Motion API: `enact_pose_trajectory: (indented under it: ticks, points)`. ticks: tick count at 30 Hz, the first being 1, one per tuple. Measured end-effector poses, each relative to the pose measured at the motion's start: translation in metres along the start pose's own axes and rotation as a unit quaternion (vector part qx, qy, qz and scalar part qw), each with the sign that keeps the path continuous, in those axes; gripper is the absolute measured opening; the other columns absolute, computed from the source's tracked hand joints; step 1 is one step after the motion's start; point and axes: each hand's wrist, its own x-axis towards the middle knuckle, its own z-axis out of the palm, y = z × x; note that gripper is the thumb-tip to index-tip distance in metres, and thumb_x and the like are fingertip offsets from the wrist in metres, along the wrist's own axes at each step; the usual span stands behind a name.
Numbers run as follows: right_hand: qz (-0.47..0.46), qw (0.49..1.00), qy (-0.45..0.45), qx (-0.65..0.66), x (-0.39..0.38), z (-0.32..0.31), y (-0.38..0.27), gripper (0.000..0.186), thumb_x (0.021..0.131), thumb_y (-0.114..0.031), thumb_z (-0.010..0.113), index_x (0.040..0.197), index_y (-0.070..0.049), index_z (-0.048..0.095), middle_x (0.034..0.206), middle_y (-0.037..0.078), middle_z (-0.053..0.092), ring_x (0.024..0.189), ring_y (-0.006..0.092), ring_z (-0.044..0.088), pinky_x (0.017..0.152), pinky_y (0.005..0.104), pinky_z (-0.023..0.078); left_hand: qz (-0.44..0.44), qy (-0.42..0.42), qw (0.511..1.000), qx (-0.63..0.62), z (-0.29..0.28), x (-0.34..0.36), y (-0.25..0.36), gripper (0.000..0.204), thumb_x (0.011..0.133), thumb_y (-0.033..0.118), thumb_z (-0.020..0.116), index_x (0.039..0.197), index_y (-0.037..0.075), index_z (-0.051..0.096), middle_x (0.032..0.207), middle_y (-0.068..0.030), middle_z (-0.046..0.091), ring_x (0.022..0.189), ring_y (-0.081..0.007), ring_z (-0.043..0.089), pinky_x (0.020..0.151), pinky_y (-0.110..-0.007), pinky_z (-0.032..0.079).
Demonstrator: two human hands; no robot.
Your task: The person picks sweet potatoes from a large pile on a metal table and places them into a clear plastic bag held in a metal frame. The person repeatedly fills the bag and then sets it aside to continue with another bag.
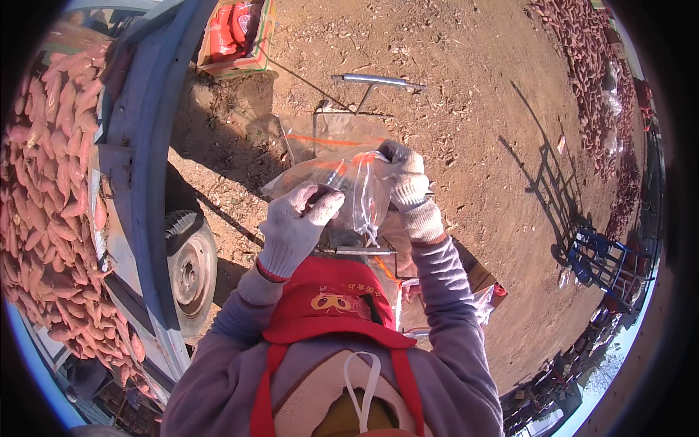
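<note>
My right hand, in a white knit glove, grips the gathered top of a clear plastic bag with orange stripes. My left hand, gloved too, is curled closed beside the bag at its left; what its fingers hold is hidden. Below and behind the bag is a metal stand with more clear, orange-striped plastic on it. My red apron shows below my hands.
Sweet potatoes fill a trailer with a wheel at left. A carton holding red packets stands at top. More sweet potatoes cover ground at right, near a blue hand truck.
</note>
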Motion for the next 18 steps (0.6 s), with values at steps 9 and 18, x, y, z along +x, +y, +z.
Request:
enact_pose_trajectory:
  ticks: [9, 18]
  points:
    - [0.046, 0.989, 0.101, -0.099, -0.010, 0.003, -0.044, 0.028, 0.086, -0.027, 0.073, 0.087, 0.001, 0.066, 0.066, 0.007, 0.060, 0.061, 0.0101, 0.052, 0.058, 0.0280, 0.045, 0.193, -0.199, 0.960, 0.044, 0.001, -0.044, 0.069, 0.016, 0.086, 0.013, 0.073, 0.097, 0.003, 0.068, 0.087, -0.0107, 0.070, 0.075, -0.0221, 0.069, 0.066, -0.032, 0.053]
    - [-0.128, 0.967, 0.031, -0.216, -0.063, 0.039, -0.091, 0.039, 0.083, -0.038, 0.071, 0.107, -0.009, 0.063, 0.082, 0.017, 0.068, 0.077, 0.0333, 0.068, 0.066, 0.0409, 0.054, 0.085, -0.102, 0.986, 0.098, -0.001, 0.036, -0.035, 0.034, 0.097, 0.029, 0.057, 0.124, 0.010, 0.062, 0.106, -0.0130, 0.068, 0.086, -0.0244, 0.067, 0.075, -0.035, 0.054]
